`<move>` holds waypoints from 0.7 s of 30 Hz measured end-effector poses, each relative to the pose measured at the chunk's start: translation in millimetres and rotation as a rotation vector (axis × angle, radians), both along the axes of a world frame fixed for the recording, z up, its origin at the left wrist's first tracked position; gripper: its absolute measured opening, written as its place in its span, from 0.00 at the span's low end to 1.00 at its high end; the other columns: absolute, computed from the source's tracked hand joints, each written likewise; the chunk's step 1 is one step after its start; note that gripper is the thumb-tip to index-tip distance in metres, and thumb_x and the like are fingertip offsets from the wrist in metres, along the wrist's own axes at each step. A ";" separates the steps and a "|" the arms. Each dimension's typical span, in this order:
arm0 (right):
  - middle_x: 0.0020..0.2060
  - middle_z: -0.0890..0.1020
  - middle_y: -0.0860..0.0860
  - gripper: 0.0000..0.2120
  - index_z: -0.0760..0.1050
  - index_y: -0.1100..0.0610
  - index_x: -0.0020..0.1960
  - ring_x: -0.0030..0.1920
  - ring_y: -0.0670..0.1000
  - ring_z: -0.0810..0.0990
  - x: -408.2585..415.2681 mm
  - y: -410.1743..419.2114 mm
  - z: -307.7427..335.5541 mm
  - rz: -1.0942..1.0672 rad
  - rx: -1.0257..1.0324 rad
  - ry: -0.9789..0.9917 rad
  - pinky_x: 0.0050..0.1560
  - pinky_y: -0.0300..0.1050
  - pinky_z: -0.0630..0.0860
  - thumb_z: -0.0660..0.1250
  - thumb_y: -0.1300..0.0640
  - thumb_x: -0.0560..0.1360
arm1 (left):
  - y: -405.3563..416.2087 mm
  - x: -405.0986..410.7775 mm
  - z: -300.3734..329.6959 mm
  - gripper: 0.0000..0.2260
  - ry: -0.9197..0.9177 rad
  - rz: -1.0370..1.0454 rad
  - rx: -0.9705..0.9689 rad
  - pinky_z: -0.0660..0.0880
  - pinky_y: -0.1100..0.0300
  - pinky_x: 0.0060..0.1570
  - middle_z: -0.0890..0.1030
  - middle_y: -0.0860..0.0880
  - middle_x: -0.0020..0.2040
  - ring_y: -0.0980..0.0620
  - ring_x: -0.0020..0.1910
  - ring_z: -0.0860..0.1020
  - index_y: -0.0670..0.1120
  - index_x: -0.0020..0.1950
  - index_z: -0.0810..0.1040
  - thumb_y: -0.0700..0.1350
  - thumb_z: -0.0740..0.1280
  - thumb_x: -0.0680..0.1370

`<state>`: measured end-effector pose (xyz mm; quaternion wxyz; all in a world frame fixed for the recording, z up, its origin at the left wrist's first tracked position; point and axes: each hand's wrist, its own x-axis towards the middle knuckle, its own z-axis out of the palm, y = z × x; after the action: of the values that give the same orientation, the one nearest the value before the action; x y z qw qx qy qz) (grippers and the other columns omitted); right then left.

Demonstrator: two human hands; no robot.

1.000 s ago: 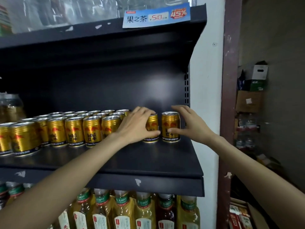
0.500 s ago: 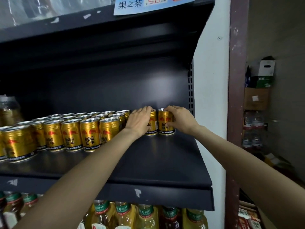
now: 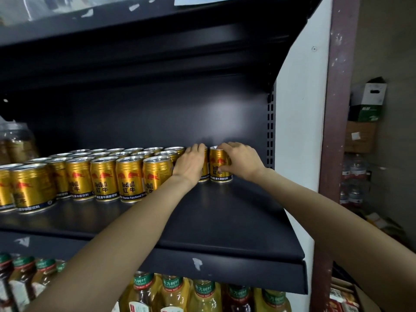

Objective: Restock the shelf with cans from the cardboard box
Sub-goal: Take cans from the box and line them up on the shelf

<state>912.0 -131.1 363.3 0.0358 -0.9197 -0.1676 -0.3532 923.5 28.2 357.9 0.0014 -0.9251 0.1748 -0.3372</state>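
Rows of gold cans (image 3: 129, 180) stand on the dark shelf (image 3: 225, 217), filling its left and middle. At the right end of the back row stand two more gold cans side by side against the back panel. My left hand (image 3: 191, 163) is wrapped around the left one (image 3: 204, 174), hiding most of it. My right hand (image 3: 240, 161) grips the right can (image 3: 219, 170) from its right side and top. Both cans rest upright on the shelf. The cardboard box is out of view.
The shelf's right and front parts are bare metal. Tea bottles (image 3: 171, 293) fill the shelf below. A jar (image 3: 15, 143) stands at the far left. A white side panel (image 3: 299, 131) and brown post (image 3: 335, 109) bound the right; boxes (image 3: 369, 102) sit beyond.
Both hands have pushed the two cans from mid-shelf back towards the rear panel, level with the back row. The camera has moved closer and tilted down.
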 end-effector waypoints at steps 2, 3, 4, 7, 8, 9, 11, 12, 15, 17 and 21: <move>0.64 0.75 0.53 0.31 0.66 0.54 0.69 0.64 0.55 0.73 -1.9 -4.5 1.0 0.043 0.018 0.097 0.61 0.50 0.71 0.72 0.48 0.70 | -2.4 -3.0 -0.5 0.31 0.010 0.011 0.028 0.69 0.55 0.64 0.67 0.40 0.68 0.43 0.69 0.65 0.39 0.71 0.59 0.34 0.69 0.72; 0.67 0.72 0.54 0.32 0.64 0.54 0.71 0.67 0.55 0.70 -3.9 -6.6 1.6 0.080 0.053 0.154 0.65 0.51 0.69 0.71 0.49 0.71 | -4.1 -5.2 0.1 0.32 0.019 0.015 0.040 0.66 0.55 0.67 0.64 0.39 0.70 0.42 0.72 0.62 0.38 0.73 0.57 0.34 0.69 0.72; 0.70 0.69 0.54 0.33 0.62 0.55 0.72 0.70 0.54 0.67 -7.0 -8.7 2.7 0.115 0.094 0.195 0.69 0.51 0.66 0.71 0.50 0.72 | -5.8 -8.8 2.0 0.34 0.040 0.014 0.038 0.63 0.54 0.70 0.61 0.38 0.73 0.42 0.74 0.58 0.37 0.74 0.54 0.36 0.68 0.73; 0.71 0.69 0.54 0.30 0.63 0.56 0.72 0.72 0.54 0.64 -25.7 -14.5 8.2 0.148 0.165 0.167 0.71 0.48 0.62 0.69 0.53 0.74 | -5.5 -30.7 14.6 0.32 0.102 -0.037 -0.023 0.60 0.53 0.72 0.58 0.40 0.75 0.43 0.75 0.56 0.39 0.75 0.53 0.42 0.66 0.77; 0.69 0.71 0.54 0.27 0.66 0.57 0.70 0.70 0.54 0.67 -36.4 -15.4 11.0 0.160 0.173 0.130 0.70 0.48 0.64 0.68 0.53 0.74 | -2.6 -41.8 19.3 0.29 0.095 -0.080 -0.031 0.62 0.53 0.71 0.62 0.41 0.74 0.44 0.73 0.60 0.40 0.75 0.57 0.44 0.65 0.77; 0.66 0.74 0.54 0.24 0.69 0.57 0.68 0.67 0.54 0.71 -49.7 -14.7 13.7 0.179 0.176 0.089 0.67 0.48 0.66 0.68 0.53 0.74 | 2.2 -54.6 23.2 0.26 0.073 -0.129 -0.032 0.65 0.52 0.68 0.67 0.42 0.71 0.44 0.71 0.64 0.42 0.73 0.62 0.45 0.65 0.77; 0.60 0.79 0.53 0.19 0.74 0.56 0.64 0.61 0.53 0.76 -82.3 -8.7 16.4 0.205 0.175 0.020 0.62 0.49 0.72 0.68 0.53 0.74 | 16.5 -84.2 25.8 0.20 0.007 -0.221 -0.056 0.70 0.53 0.61 0.74 0.45 0.65 0.46 0.64 0.71 0.47 0.69 0.69 0.48 0.64 0.77; 0.57 0.80 0.52 0.17 0.75 0.55 0.62 0.58 0.53 0.78 -99.6 -3.4 15.2 0.204 0.174 -0.013 0.58 0.49 0.74 0.68 0.53 0.74 | 25.1 -99.4 24.0 0.18 -0.032 -0.258 -0.087 0.70 0.54 0.57 0.77 0.48 0.62 0.47 0.62 0.73 0.49 0.66 0.71 0.49 0.64 0.77; 0.48 0.83 0.48 0.12 0.77 0.51 0.56 0.47 0.52 0.82 -155.1 22.1 2.2 0.182 0.227 -0.142 0.47 0.52 0.79 0.66 0.52 0.74 | 52.8 -141.8 5.7 0.11 -0.241 -0.383 -0.184 0.71 0.58 0.51 0.83 0.53 0.52 0.50 0.54 0.78 0.51 0.57 0.78 0.49 0.63 0.77; 0.41 0.84 0.48 0.10 0.78 0.51 0.52 0.40 0.51 0.82 -190.3 43.4 -14.6 0.145 0.260 -0.252 0.40 0.51 0.79 0.63 0.50 0.73 | 71.4 -163.8 -14.6 0.08 -0.389 -0.482 -0.214 0.70 0.59 0.49 0.84 0.52 0.45 0.51 0.47 0.79 0.49 0.51 0.81 0.46 0.64 0.77; 0.33 0.81 0.49 0.09 0.78 0.55 0.46 0.30 0.48 0.75 -238.2 93.2 -62.9 0.065 0.305 -0.472 0.28 0.41 0.70 0.62 0.52 0.76 | 114.2 -190.5 -64.6 0.09 -0.552 -0.645 -0.369 0.69 0.61 0.46 0.83 0.50 0.39 0.52 0.41 0.79 0.43 0.49 0.83 0.43 0.63 0.77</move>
<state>673.8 -37.9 300.4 0.1451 -0.7900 -0.1456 -0.5776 733.0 142.4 293.3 -0.2217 -0.6839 0.3838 -0.5795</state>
